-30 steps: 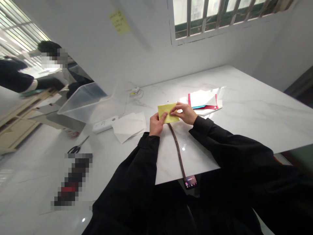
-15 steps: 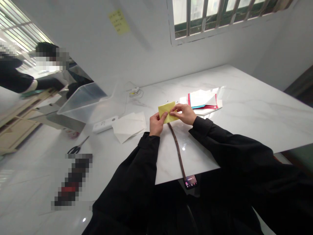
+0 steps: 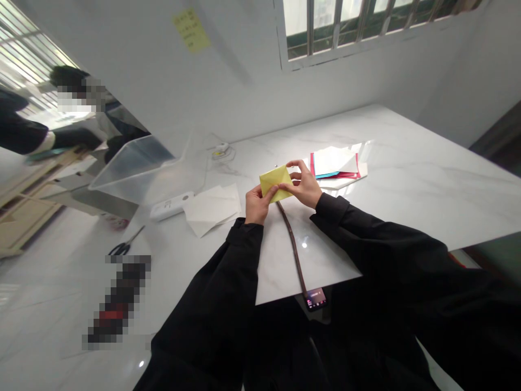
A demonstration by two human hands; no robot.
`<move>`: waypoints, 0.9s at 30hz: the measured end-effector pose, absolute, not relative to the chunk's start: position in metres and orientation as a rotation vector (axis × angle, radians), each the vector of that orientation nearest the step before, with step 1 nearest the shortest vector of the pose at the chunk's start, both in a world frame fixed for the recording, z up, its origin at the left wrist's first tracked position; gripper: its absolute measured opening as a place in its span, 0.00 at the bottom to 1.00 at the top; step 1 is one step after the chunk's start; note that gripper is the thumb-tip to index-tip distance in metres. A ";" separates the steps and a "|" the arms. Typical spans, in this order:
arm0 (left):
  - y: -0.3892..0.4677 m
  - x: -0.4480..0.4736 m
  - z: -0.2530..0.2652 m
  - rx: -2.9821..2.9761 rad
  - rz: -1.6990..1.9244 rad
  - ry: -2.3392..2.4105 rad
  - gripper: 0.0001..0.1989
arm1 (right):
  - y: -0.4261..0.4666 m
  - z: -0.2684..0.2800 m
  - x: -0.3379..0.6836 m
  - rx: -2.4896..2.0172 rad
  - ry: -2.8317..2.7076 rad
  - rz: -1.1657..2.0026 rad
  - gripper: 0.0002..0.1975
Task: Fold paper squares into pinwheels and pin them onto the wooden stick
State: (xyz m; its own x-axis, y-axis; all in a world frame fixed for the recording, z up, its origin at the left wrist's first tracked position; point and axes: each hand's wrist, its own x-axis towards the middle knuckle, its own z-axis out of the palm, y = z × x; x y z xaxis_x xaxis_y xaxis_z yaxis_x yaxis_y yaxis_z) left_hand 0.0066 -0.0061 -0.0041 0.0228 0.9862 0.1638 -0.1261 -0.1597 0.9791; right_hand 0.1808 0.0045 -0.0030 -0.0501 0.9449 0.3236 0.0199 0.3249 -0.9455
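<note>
Above the table, a small folded square of yellow paper point(image 3: 275, 179) is held between both hands. My left hand point(image 3: 257, 207) grips its lower left part, with the thumb pressed on the front face. My right hand point(image 3: 306, 185) holds the right edge, its thumb on the front near my left thumb and its upper fingers bent at the edge. Below the paper a thin brown stick point(image 3: 293, 244) lies on the table, running down to a lit phone point(image 3: 316, 298) at the front edge.
White paper sheets point(image 3: 214, 209) and a white power strip point(image 3: 173, 205) lie left of my hands. Scissors point(image 3: 122, 248) are farther left, by a clear plastic bin point(image 3: 140, 168). A stack of coloured and white paper point(image 3: 336, 163) sits to the right. Another person point(image 3: 118, 122) is at the left.
My right hand's thumb has moved left along the paper toward my left thumb, and its fingers have spread at the right edge. The whole view has shifted slightly.
</note>
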 end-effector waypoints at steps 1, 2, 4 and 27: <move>-0.006 0.006 -0.004 1.242 1.356 1.016 0.30 | 0.004 -0.002 0.181 -0.953 -1.396 0.987 0.35; -0.006 0.006 -0.005 1.236 1.353 1.017 0.29 | 0.004 -0.002 0.181 -0.947 -1.397 0.998 0.37; -0.006 0.006 -0.004 1.225 1.350 1.012 0.28 | 0.005 -0.001 0.182 -0.933 -1.411 1.027 0.34; -0.007 0.011 -0.003 1.305 1.427 1.111 0.27 | 0.006 -0.001 0.181 -1.043 -1.510 0.895 0.14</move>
